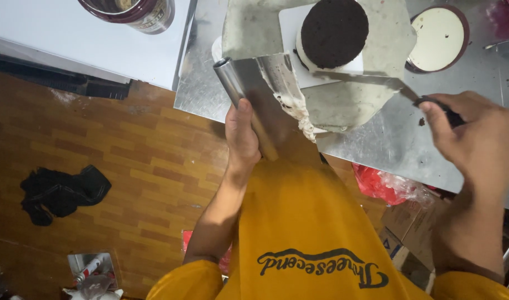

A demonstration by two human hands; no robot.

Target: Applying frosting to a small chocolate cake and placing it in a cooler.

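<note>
Table [376,150]: a steel top is seen across the upper right of the frame; it is judged heavy, rigid and slick, and cream smears are carried on it
Turntable [387,55]: a grey disc is set at upper centre under the cake; it is judged free to spin, so steadying at its rim is advised
Cake [333,30]: a dark round layer with pale cream showing at its side is placed on a white board at top centre; it is judged soft, crumbly and fragile, so it is best moved by the board and not by its sides
Scraper [265,83]: a flat steel sheet with a rolled tube grip is held at centre, its lower edge loaded with cream; it is judged stiff, light and greasy where smeared, and the tube is the clean place for a hold
Left hand [242,139]: it is closed round the scraper's tube grip, thumb laid up along it
Spatula [371,80]: a long thin blade is laid against the cake's lower side, its dark handle at right; it is judged springy and light, to be taken by the handle only
Right hand [476,139]: it is wrapped round the spatula handle, at the right edge
Lid [437,39]: a cream disc with a maroon rim lies at upper right, well apart from both hands
</note>
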